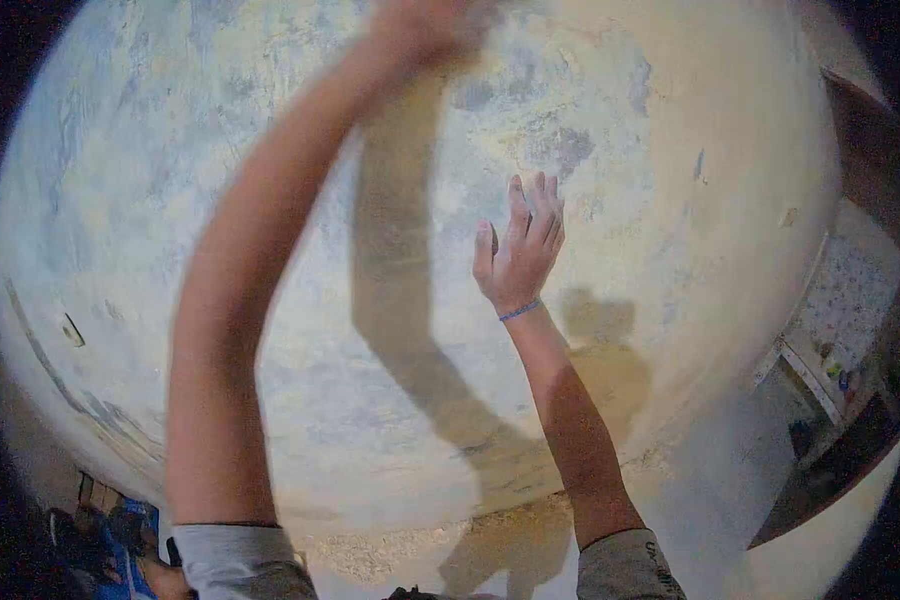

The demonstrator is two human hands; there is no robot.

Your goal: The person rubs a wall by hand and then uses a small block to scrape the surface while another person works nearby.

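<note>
A large wall (pixel 710 300) with patchy pale blue, white and cream paint fills most of the view. My left hand (pixel 440 25) is raised at the top edge, smeared by motion and partly cut off, so its fingers and anything in them cannot be made out. Lower and to the right, my right hand (pixel 522 250) is against the painted surface, back toward me, thumb apart and fingers stretched upward. Nothing shows in it. A thin blue bracelet (pixel 519 310) circles that wrist. Shadows of my arm and head fall across the wall between and beside my arms.
Along the bottom, a rough, bare-looking strip (pixel 370 552) crosses the wall. A person in blue (pixel 120 545) is at the lower left. On the right, beyond the wall's edge, are a speckled surface (pixel 850 295) and a pale ledge (pixel 812 385) with small items near it.
</note>
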